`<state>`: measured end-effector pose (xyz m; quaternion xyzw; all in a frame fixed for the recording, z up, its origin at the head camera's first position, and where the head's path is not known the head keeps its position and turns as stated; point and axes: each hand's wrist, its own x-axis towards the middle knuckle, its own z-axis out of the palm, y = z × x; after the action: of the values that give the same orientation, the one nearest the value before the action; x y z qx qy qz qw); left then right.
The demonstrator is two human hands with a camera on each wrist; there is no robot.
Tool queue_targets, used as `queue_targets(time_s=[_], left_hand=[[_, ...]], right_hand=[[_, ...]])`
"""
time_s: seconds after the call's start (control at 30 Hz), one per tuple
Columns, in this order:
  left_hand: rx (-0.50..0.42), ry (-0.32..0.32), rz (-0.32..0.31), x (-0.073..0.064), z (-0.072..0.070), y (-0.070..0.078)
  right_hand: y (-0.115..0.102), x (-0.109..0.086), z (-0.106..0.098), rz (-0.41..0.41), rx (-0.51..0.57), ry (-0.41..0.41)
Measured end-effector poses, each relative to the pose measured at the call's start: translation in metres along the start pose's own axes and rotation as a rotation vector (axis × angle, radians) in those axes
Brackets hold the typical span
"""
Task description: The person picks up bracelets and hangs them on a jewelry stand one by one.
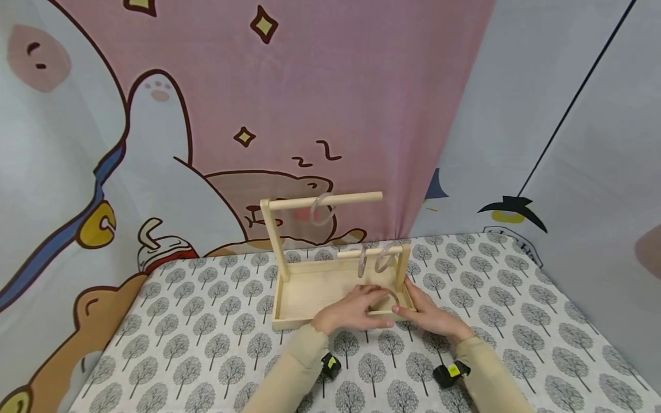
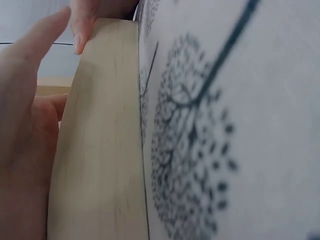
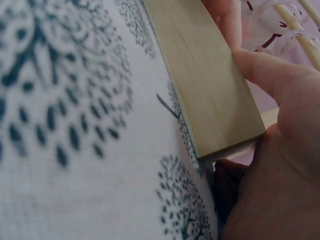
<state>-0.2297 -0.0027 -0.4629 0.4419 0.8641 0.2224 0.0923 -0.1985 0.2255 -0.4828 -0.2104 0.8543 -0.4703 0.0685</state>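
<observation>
A pale wooden stand (image 1: 310, 295) has a shallow tray base and two posts, each with a horizontal rod. My left hand (image 1: 353, 310) reaches over the tray's front wall. Its fingertips are close to a ring (image 1: 395, 296) inside the tray, its thumb stretched out apart from them; whether they touch the ring is hidden. With the thumb at the front and fingers along the right side, my right hand (image 1: 431, 315) grips the tray's front right corner. In the right wrist view, that thumb rests on the edge of the wooden wall (image 3: 210, 85).
One translucent ring (image 1: 312, 212) hangs on the tall upper rod (image 1: 356, 198). Two more rings, including a right one (image 1: 379, 264), hang on the short lower rod (image 1: 348, 254). A tree-print cloth (image 1: 232, 344) covers the table, and a cartoon curtain (image 1: 361, 103) hangs behind.
</observation>
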Motion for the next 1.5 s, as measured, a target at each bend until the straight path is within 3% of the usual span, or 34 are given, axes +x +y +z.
queue_targets(time_s=[0.33, 0.63, 0.97, 1.17, 1.33, 1.5], left_hand=[[-0.031, 0.038, -0.046, -0.016, -0.008, -0.01], [0.036, 0.101, -0.066, -0.028, -0.013, -0.02], [0.14, 0.108, 0.009, -0.039, -0.015, -0.033], [0.079, 0.132, -0.054, -0.054, -0.02, -0.04], [0.032, 0.175, -0.066, -0.066, -0.025, -0.044], [-0.009, 0.218, -0.081, -0.07, -0.026, -0.047]], right_hand=[[0.018, 0.006, 0.003, -0.06, -0.017, 0.03], [0.005, 0.002, 0.002, -0.043, -0.02, 0.03], [0.002, 0.002, 0.002, -0.022, -0.037, 0.027], [0.0, 0.002, 0.0, 0.013, -0.052, 0.031], [0.0, 0.002, 0.001, -0.007, -0.047, 0.038], [0.003, 0.002, 0.003, -0.026, -0.053, 0.04]])
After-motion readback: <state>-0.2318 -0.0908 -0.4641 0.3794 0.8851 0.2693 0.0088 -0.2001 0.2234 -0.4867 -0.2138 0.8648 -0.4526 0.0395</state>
